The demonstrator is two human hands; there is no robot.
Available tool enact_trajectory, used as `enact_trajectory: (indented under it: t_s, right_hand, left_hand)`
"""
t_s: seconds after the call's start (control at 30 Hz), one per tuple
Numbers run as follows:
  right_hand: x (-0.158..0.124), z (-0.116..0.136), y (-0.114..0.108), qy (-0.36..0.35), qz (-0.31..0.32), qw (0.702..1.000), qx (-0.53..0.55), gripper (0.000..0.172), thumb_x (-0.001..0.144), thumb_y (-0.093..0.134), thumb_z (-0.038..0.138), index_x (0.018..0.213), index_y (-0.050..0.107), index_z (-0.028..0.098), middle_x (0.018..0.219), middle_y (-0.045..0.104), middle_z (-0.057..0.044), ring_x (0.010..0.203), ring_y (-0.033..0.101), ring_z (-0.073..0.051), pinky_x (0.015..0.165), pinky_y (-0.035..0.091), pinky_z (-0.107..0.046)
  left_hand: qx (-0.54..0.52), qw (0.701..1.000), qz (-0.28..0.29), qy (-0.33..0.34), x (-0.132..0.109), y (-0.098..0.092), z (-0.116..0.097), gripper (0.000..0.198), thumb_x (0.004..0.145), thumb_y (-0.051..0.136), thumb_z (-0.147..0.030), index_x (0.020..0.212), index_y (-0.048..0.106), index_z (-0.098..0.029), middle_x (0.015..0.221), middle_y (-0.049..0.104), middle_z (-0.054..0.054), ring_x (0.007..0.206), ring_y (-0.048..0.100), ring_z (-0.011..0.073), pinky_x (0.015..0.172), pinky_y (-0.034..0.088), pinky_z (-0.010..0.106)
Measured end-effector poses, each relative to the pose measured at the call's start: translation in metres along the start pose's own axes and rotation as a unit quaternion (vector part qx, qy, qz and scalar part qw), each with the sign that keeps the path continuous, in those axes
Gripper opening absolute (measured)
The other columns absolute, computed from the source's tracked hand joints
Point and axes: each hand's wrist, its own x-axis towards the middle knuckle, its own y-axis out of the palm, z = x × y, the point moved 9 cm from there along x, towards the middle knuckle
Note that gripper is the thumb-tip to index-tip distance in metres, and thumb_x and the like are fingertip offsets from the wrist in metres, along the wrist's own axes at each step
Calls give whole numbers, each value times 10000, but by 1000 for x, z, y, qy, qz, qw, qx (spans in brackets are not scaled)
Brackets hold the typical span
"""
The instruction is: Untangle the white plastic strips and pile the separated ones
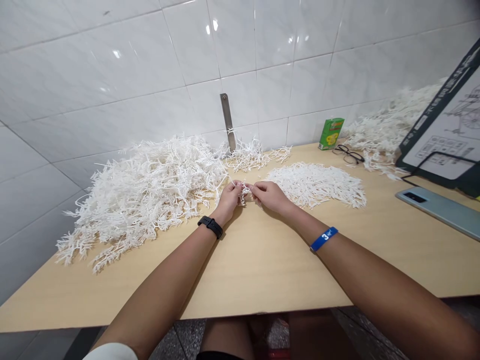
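we pinch a small tuft of white branching strands (244, 194) between the fingertips of our left hand (228, 200) and our right hand (270, 196), both hands drawn close and pressing in from either side, likely because such fine strands need a tight, exact hold. a black watch band (210, 226) circles the left wrist and a blue wristband (323, 239) the right, both behind the grip, over the light wood tabletop (262, 265). just left of the grip rises a large loose heap of strands (142, 195); just right lies a flatter, finer pile (315, 185), perhaps spread low to keep the pieces apart. straight ahead sits a smaller tuft (249, 156), with a metal strip (227, 120) beyond it against the white tile wall (112, 60). well right of the grip, seemingly set aside from the strands, are a phone (438, 212), eyeglasses (348, 154), a green box (331, 133), another heap (390, 127) and a dark-framed printed board (442, 120).
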Motion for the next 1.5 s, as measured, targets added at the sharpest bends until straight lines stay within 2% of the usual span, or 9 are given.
enact_trajectory:
  t_s: [0.13, 0.33, 0.5, 0.67, 0.87, 0.93, 1.13, 1.3, 1.5]
  right_hand:
    - [-5, 13, 9, -21, 24, 999, 13, 263, 799, 507, 371, 626, 580, 186, 617, 572, -15, 626, 489, -154, 617, 363, -284]
    - [-10, 32, 11, -86, 18, 996, -34, 313, 801, 459, 311, 533, 335, 207, 575, 373, 29, 597, 375, -125, 593, 285, -276]
    - [-17, 36, 23, -92, 52, 994, -7, 274, 806, 440, 263, 558, 338, 205, 625, 384, 27, 618, 385, -122, 591, 285, -270]
    - [-22, 37, 23, -93, 63, 994, 13, 301, 843, 421, 255, 570, 303, 212, 613, 352, 27, 600, 353, -127, 575, 278, -275]
    - [-4, 24, -13, -113, -50, 969, -215, 162, 838, 512, 195, 678, 537, 198, 782, 554, -66, 813, 486, -204, 751, 345, -316]
    - [-3, 22, -18, -105, -65, 971, -202, 136, 859, 518, 243, 754, 588, 193, 845, 592, -77, 851, 506, -210, 765, 355, -316]
    - [-5, 14, 3, -36, -5, 996, -86, 403, 882, 469, 498, 627, 531, 192, 626, 534, -7, 655, 473, -161, 607, 310, -291]
    - [-1, -2, 13, 9, 14, 999, -40, 331, 816, 519, 434, 594, 501, 190, 571, 468, 22, 579, 410, -133, 570, 274, -290]
    - [-4, 5, 18, -4, 38, 999, -11, 217, 776, 586, 380, 754, 655, 175, 725, 622, -13, 667, 502, -147, 627, 340, -289]
  left_hand:
    - [-76, 996, -41, -24, 0, -4, 2, 216, 854, 608, -223, 696, 467, -178, 607, 540, -27, 535, 530, 83, 550, 458, 198]
    - [-86, 992, -68, -67, -2, -8, 5, 179, 849, 498, -123, 688, 447, -184, 526, 488, -47, 427, 456, 69, 418, 318, 168]
    - [-104, 987, -72, -96, -3, -11, 7, 147, 846, 517, -166, 723, 442, -194, 463, 456, -65, 378, 415, 64, 385, 259, 155]
    - [-198, 974, -73, -80, -1, -15, 1, 193, 869, 469, -120, 704, 404, -195, 400, 268, -113, 358, 356, 39, 570, 463, 145]
    - [-143, 982, -83, -85, 1, -18, 3, 152, 902, 509, -214, 762, 456, -187, 582, 553, -33, 571, 604, 91, 709, 547, 245]
    - [-135, 984, -82, -82, 2, -17, 4, 153, 920, 492, -248, 783, 472, -182, 628, 592, -8, 618, 629, 105, 716, 551, 259]
    - [-99, 994, -42, -36, 0, -10, 0, 159, 907, 533, -314, 855, 549, -165, 724, 663, 35, 684, 656, 139, 734, 552, 294]
    - [-66, 997, 19, -27, -5, 3, -4, 328, 907, 541, -424, 1079, 604, -151, 955, 733, 121, 789, 691, 207, 715, 554, 342]
    - [-84, 996, 18, -39, -5, 4, -7, 475, 911, 508, -508, 1297, 544, -232, 1137, 707, 117, 808, 702, 209, 718, 553, 333]
